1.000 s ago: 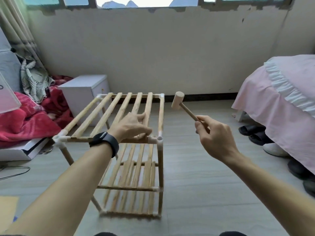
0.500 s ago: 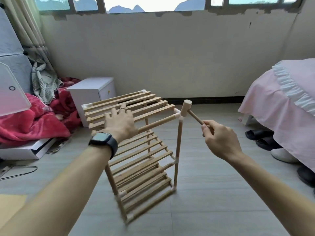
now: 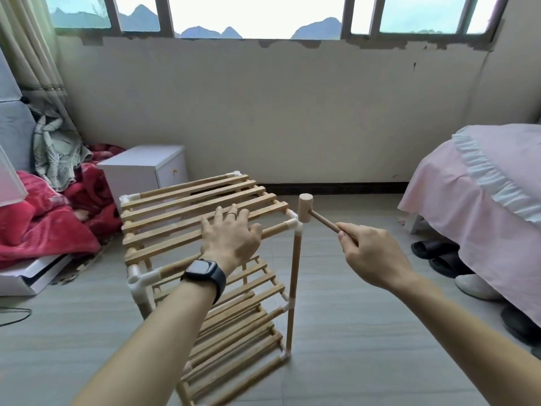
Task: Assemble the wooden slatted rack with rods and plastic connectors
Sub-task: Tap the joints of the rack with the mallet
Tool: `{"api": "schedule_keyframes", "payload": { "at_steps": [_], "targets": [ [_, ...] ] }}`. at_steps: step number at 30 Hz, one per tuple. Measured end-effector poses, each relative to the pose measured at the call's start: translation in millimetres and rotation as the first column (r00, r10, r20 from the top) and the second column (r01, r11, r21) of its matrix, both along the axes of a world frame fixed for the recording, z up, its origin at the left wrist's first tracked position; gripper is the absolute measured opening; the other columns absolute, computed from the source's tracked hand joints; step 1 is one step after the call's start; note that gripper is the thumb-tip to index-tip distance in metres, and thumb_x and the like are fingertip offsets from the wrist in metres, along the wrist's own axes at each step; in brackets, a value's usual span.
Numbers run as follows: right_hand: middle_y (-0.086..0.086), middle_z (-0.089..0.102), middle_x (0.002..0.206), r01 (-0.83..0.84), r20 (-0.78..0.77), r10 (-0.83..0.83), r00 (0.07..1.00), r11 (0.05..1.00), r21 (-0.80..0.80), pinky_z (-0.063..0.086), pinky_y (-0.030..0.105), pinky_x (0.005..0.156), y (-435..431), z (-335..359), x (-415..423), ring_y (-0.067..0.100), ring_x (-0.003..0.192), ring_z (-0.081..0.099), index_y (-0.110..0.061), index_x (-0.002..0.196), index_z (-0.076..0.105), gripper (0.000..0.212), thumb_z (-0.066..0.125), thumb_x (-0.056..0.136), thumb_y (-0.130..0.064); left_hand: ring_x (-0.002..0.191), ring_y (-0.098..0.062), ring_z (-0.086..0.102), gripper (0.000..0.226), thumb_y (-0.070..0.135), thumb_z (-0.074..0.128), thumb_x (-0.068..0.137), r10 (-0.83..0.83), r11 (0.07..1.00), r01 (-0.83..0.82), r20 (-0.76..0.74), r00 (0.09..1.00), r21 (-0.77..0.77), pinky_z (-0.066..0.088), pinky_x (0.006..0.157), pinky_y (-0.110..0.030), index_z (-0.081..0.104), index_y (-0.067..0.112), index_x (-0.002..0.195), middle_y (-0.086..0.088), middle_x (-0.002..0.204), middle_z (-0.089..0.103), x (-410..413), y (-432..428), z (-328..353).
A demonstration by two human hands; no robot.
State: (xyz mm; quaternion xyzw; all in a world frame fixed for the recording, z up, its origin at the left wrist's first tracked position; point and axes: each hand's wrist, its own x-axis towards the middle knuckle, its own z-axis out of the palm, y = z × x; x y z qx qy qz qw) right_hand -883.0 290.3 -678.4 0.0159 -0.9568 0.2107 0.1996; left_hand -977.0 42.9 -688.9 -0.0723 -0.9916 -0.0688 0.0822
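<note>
Left hand [image 3: 231, 238] presses flat on top slats of the light, probably wobbly rack [image 3: 175, 213]; right hand [image 3: 371, 256] grips a mallet [image 3: 306, 208] beside its corner connector [image 3: 294, 225].

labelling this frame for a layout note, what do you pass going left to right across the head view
red blanket → white cabinet → left hand → wooden mallet → right hand → pink bed
</note>
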Motion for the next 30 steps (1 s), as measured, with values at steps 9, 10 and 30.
{"api": "schedule_keyframes", "payload": {
  "at_steps": [9, 10, 30],
  "targets": [
    [-0.005, 0.065, 0.080, -0.161, -0.045, 0.160, 0.986, 0.987, -0.020, 0.050, 0.037, 0.069, -16, -3, 11, 0.014, 0.074, 0.059, -0.021, 0.130, 0.067, 0.031, 0.051, 0.104, -0.026, 0.151, -0.033, 0.024, 0.057, 0.044, 0.023, 0.095, 0.017, 0.999, -0.017, 0.000, 1.000, -0.032, 0.017, 0.118, -0.065, 0.037, 0.027, 0.148, -0.003, 0.163, 0.031, 2, -42, 0],
    [-0.004, 0.066, 0.081, -0.163, -0.032, 0.162, 0.986, 0.987, -0.009, 0.051, 0.038, 0.069, -17, 0, 10, 0.015, 0.074, 0.059, -0.021, 0.130, 0.067, 0.031, 0.050, 0.104, -0.026, 0.152, -0.033, 0.022, 0.057, 0.044, 0.023, 0.096, 0.022, 0.999, -0.022, 0.001, 1.000, -0.045, 0.015, 0.118, -0.065, 0.035, 0.028, 0.150, -0.002, 0.165, 0.027, 2, -39, -1],
    [-0.001, 0.060, 0.071, -0.118, -0.152, 0.112, 0.982, 0.993, -0.031, 0.040, 0.025, 0.053, -25, -3, 13, 0.012, 0.061, 0.054, -0.015, 0.127, 0.067, 0.030, 0.048, 0.105, -0.021, 0.155, -0.029, 0.015, 0.055, 0.042, 0.023, 0.100, 0.011, 0.995, -0.014, -0.032, 0.999, -0.098, 0.011, 0.120, -0.066, 0.029, 0.034, 0.154, -0.002, 0.168, 0.017, 3, -32, -8]
  ]
}}
